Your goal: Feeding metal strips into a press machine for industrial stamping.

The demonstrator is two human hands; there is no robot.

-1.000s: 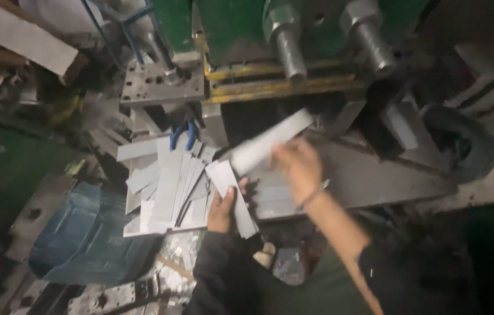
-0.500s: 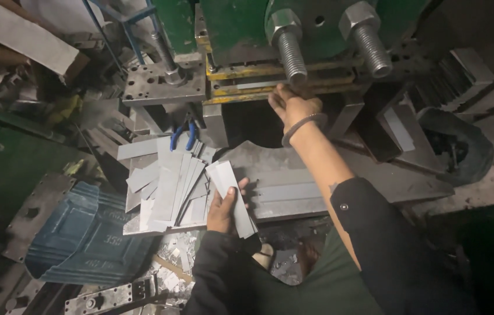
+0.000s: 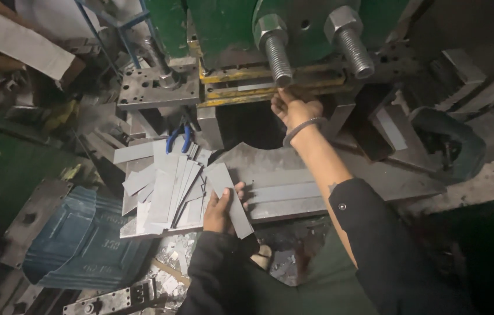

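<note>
Here, left hand [image 3: 219, 211] gripping metal strip [image 3: 230, 197], lengthwise toward viewer

Bolts: two large threaded bolts [image 3: 274, 49] hanging from the green press top.
Pliers: blue-handled pliers [image 3: 178, 139] lying behind the metal pile.
Blue panel: dented blue sheet [image 3: 77, 239] at lower left.
Scrap: small metal offcuts [image 3: 168, 277] on the floor.

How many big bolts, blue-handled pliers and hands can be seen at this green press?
Large threaded bolts: 2
Blue-handled pliers: 1
Hands: 2, left hand on a grey metal strip, right hand at the press die
Total: 5
</note>
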